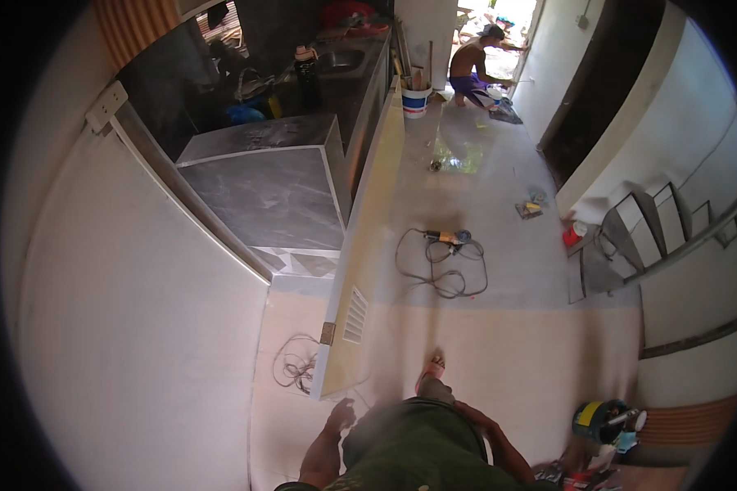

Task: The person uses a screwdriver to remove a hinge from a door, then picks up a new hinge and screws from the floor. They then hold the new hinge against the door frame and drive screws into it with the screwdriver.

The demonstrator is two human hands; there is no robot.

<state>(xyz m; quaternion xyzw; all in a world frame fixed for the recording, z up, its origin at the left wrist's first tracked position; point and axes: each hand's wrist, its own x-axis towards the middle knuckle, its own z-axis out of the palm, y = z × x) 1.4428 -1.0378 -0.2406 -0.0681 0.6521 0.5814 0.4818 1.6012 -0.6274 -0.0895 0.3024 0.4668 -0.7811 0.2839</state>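
My left hand (341, 416) hangs beside my green shirt (418, 448), near the lower end of a pale door panel (375, 221). Its fingers are loosely apart and nothing shows in them. My right hand (472, 416) is against the other side of my body, by my thigh; its fingers are too small and partly hidden to make out. One bare foot (432, 370) is forward on the floor. Ahead lies a yellow and black power tool (449, 237) with its cord looped around it. A coiled cable (296, 365) rests left of the door panel.
A person (475, 69) crouches at the far doorway near a white bucket (415, 104). A dark counter (262, 192) stands at left. At right are metal stair steps (622, 233), a red container (574, 233) and a dark bucket (602, 421).
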